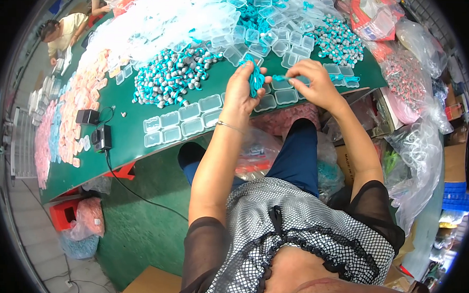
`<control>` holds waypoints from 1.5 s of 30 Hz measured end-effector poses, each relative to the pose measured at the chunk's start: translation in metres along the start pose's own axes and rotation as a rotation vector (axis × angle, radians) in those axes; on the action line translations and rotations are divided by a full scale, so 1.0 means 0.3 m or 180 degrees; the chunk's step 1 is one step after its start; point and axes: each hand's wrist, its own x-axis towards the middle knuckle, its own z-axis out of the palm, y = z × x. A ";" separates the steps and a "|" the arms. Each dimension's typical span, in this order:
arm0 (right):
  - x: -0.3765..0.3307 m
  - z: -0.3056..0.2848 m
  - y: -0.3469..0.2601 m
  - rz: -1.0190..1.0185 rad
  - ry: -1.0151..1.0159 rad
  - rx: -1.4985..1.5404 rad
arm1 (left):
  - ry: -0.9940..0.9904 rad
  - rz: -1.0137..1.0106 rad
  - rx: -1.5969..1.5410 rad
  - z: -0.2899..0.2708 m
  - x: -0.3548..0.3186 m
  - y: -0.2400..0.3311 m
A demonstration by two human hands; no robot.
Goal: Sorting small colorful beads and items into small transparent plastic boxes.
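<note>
My left hand point(241, 90) is raised over the table's near edge, its fingers closed around a looped bundle of teal cord point(256, 80). To its right, my right hand point(317, 83) pinches a short bit of teal cord point(280, 78) between thumb and fingertips. Whether that bit joins the bundle is hard to make out. Below the hands stand open clear plastic cases point(286, 96) in a row along the edge. At the right end of the row, teal cords point(345, 78) lie in some cases.
Grey-and-teal small plugs point(172, 74) form a pile at left, with another plug pile point(339, 41) at right. Clear bags point(192, 18) cover the back. Peach cases point(84, 95) and a black box with a cable point(101, 138) lie left. Another person point(65, 32) sits far left.
</note>
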 end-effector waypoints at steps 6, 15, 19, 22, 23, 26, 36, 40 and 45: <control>-0.094 0.066 0.022 -0.0057 -0.0308 -0.0967 | -0.0127 0.0148 -0.0071 -0.040 -0.002 0.006; -0.071 0.083 0.014 -0.0177 -0.0391 -0.1008 | -0.0083 0.0171 0.0129 -0.041 -0.036 0.005; -0.051 0.074 -0.004 -0.0211 -0.0367 -0.1129 | -0.0260 0.0191 0.0302 -0.047 -0.048 0.012; 0.003 0.086 -0.056 0.0022 -0.0044 -0.0424 | -0.0260 0.0201 0.0386 -0.042 -0.067 0.020; 0.024 0.097 -0.073 0.0014 -0.0046 -0.0417 | -0.0277 0.0200 0.0379 -0.042 -0.072 0.022; 0.085 0.140 -0.105 -0.0171 0.0119 0.0107 | -0.0399 0.0188 0.0279 -0.068 -0.074 0.033; 0.142 0.253 -0.072 0.1001 -0.0045 0.2086 | -0.0585 0.0136 0.0829 -0.092 -0.147 0.075; 0.141 0.255 -0.087 0.1238 -0.0080 0.2786 | -0.0483 0.0142 0.0679 -0.099 -0.155 0.077; 0.117 0.199 -0.045 0.1029 0.0008 0.2483 | -0.0444 0.0145 0.0262 -0.145 -0.147 0.087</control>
